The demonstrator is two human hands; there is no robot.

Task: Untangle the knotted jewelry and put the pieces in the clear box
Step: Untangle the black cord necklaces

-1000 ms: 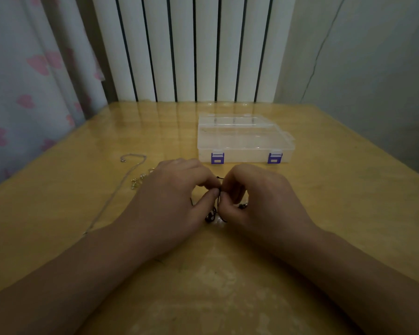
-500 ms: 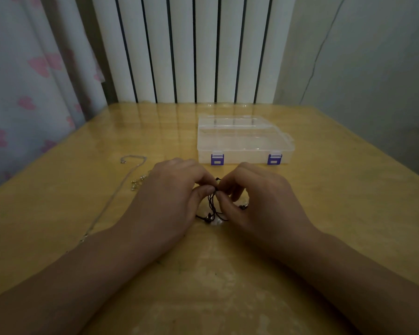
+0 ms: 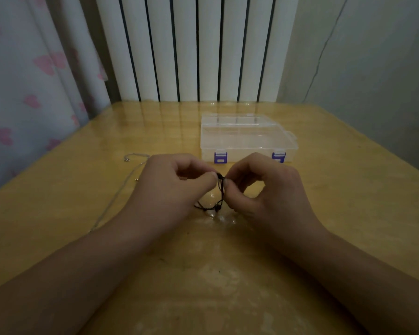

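Note:
A tangled black cord bracelet [image 3: 219, 192] hangs between my two hands above the middle of the wooden table [image 3: 348, 189]. My left hand [image 3: 172, 189] pinches its top with thumb and forefinger. Pinching the same knot from the other side is my right hand [image 3: 264, 192]. The cord's lower loop with small beads dangles down to the tabletop. The clear box [image 3: 247, 139] with two purple clasps sits closed just behind my hands. A thin silver chain [image 3: 121, 189] lies on the table to the left, partly hidden by my left hand.
A white ribbed radiator [image 3: 196, 47] stands behind the table's far edge. A curtain with pink hearts [image 3: 29, 81] hangs at the left. A grey wall closes the right side.
Both hands have lifted off the table and drawn slightly apart, raising the black cord so that its loop now hangs visibly between the fingertips.

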